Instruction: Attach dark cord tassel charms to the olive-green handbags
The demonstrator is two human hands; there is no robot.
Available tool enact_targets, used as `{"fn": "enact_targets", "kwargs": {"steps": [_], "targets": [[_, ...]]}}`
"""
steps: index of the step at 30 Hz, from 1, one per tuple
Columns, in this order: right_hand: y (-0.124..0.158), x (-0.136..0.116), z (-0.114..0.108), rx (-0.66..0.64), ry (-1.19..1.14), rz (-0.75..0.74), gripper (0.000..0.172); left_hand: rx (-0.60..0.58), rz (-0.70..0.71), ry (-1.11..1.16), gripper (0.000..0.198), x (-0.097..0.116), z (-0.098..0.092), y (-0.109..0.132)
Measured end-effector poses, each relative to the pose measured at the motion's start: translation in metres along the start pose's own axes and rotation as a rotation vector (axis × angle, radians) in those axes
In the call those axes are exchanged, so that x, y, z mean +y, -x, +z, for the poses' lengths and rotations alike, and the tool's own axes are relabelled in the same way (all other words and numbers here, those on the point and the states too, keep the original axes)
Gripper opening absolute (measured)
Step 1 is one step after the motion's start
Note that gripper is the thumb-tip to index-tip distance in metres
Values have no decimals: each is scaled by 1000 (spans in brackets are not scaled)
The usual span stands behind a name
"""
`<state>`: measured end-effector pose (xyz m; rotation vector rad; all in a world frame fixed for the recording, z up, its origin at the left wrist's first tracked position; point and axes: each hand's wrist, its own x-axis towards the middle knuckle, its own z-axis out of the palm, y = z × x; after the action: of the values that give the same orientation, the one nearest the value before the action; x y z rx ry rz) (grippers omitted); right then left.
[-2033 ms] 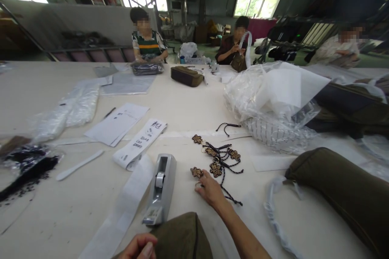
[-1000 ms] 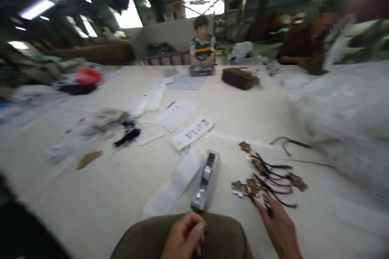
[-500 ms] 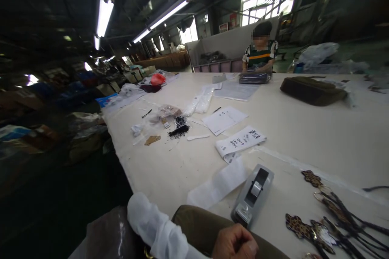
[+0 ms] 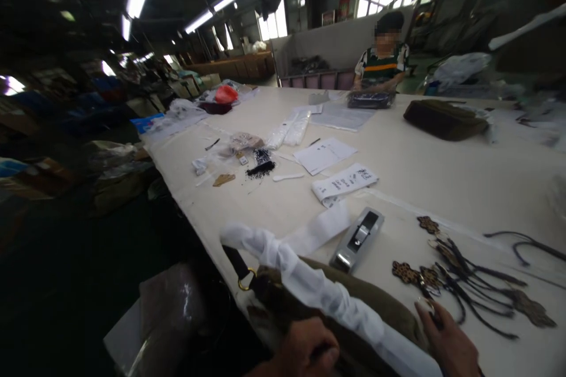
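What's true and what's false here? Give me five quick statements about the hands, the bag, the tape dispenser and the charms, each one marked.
1. The left hand is curled on the olive bag at the near edge of the table. True.
2. The right hand holds the tape dispenser. False: its fingertips are at the leopard-print charms, and the dispenser lies untouched on the table beyond the bag.
3. White wrapping covers the bag's strap. True.
4. The charms hang on red cords. False: the cords are black.
5. A second olive bag lies farther up the table. True.
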<state>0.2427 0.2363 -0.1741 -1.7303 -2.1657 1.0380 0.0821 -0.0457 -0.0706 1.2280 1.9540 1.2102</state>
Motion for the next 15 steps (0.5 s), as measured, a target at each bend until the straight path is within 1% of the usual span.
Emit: {"fn": "enact_targets", "kwargs": {"steps": [1,2,3,6,9,11,12,14,15], "targets": [[13,-11,-9,47,-11,19,58,-20,38,-17,28,2,1,13],[25,-21,-17,54,-52,41,61,-38,54,-40,28,4,0,24],[38,-30,-22,40,-119,72,63,-55,41,-61,28,4,-1,33],[73,-43,-31,-19,-304,157,66,-71,-133,-85,25,-1,-7,54],[97,-37,-27,-23,-407,177,64,-11,-381,-33,27,-20,-17,71],[105,-30,-23,-5,-483,162,63,85,-545,62,31,-37,-24,82],[107,-27,-22,9,-526,151,63,169,-614,109,34,-46,-27,87],[108,-27,-21,31,-624,116,64,416,-735,187,45,-62,-34,91],[107,-28,-21,39,-673,94,64,579,-750,230,56,-68,-38,90]]}}
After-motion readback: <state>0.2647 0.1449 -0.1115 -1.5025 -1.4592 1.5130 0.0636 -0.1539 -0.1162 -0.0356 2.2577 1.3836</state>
